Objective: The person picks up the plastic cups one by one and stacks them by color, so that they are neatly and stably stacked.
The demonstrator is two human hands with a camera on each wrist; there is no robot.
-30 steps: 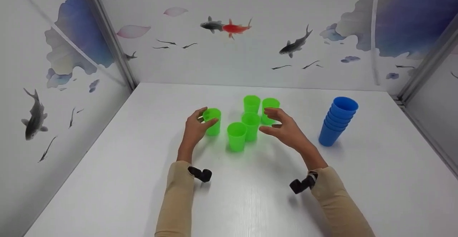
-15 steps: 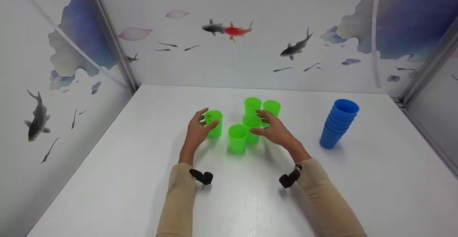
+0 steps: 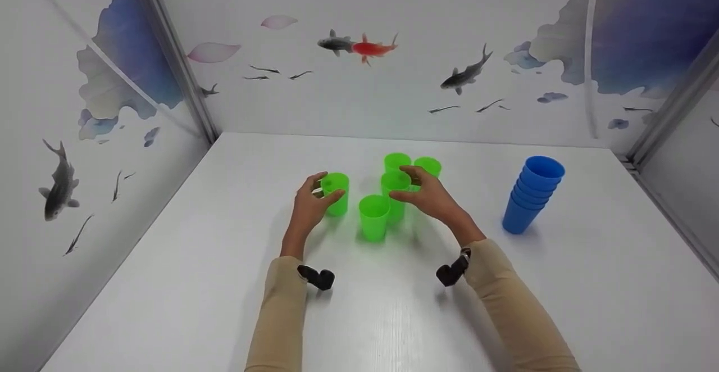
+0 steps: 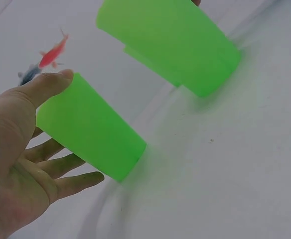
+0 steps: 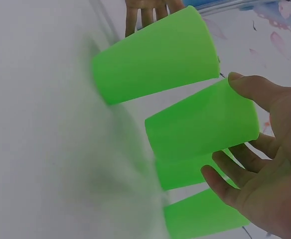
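Observation:
My left hand (image 3: 309, 203) holds the leftmost green cup (image 3: 338, 209), thumb at the near side of its rim and fingers round the far side. That cup stands upright on the white table. My right hand (image 3: 429, 195) grips another green cup (image 5: 203, 119) near its rim between thumb and fingers; this one looks slightly raised off the table. A third green cup (image 3: 373, 223) stands between the hands, nearest to me. Behind the right hand are two further green cups, the back left one (image 3: 396, 161) and the back right one (image 3: 429, 165), partly hidden.
A stack of nested blue cups (image 3: 531, 198) leans a little at the right of the white table (image 3: 359, 316). White panels (image 3: 269, 102) printed with fish and lotus shapes enclose the back and sides of the table.
My right hand has come leftward to the middle green cup, taken hold of it and raised it slightly. My left hand stays at its cup.

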